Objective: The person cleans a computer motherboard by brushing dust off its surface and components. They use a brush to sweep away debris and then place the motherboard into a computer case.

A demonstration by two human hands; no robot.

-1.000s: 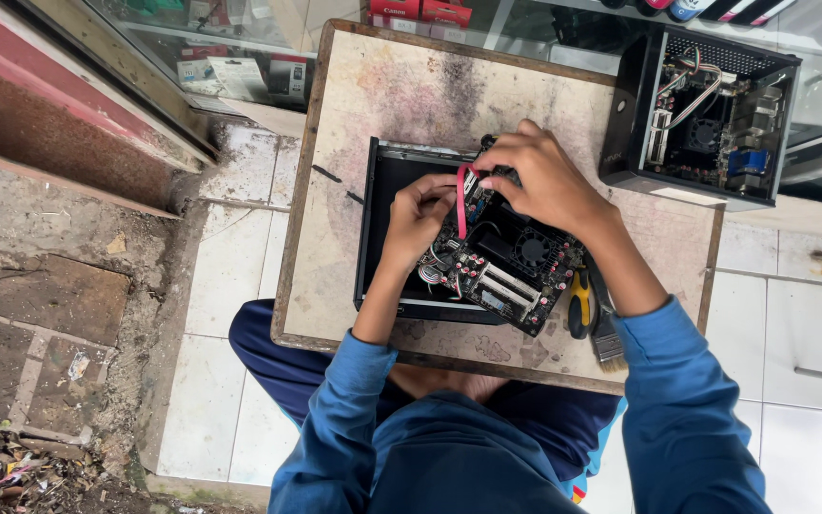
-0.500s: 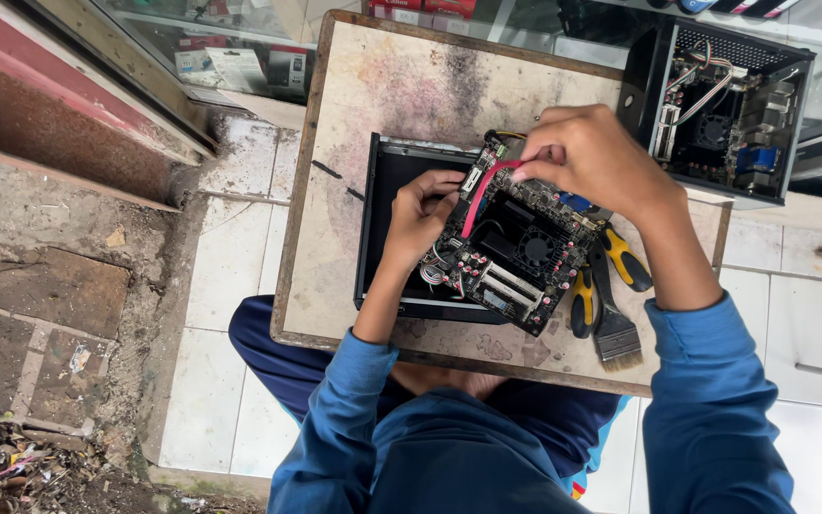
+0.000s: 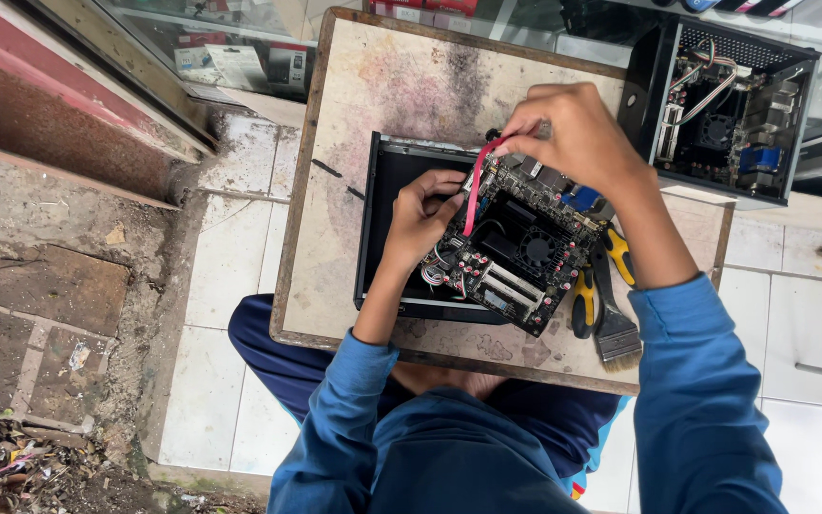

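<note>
The table's (image 3: 373, 143) far-left part lies bare — open room for a hand. On the near right, the pliers (image 3: 584, 303) and brush (image 3: 614, 324) crowd the edge just beside the circuit board (image 3: 516, 252). A second open computer case (image 3: 725, 105) blocks the far right corner — only a narrow strip separates it from the board.

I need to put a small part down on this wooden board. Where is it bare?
The wooden board is bare behind and left of the black case. Right of the circuit board, pliers and brush crowd it.
</note>
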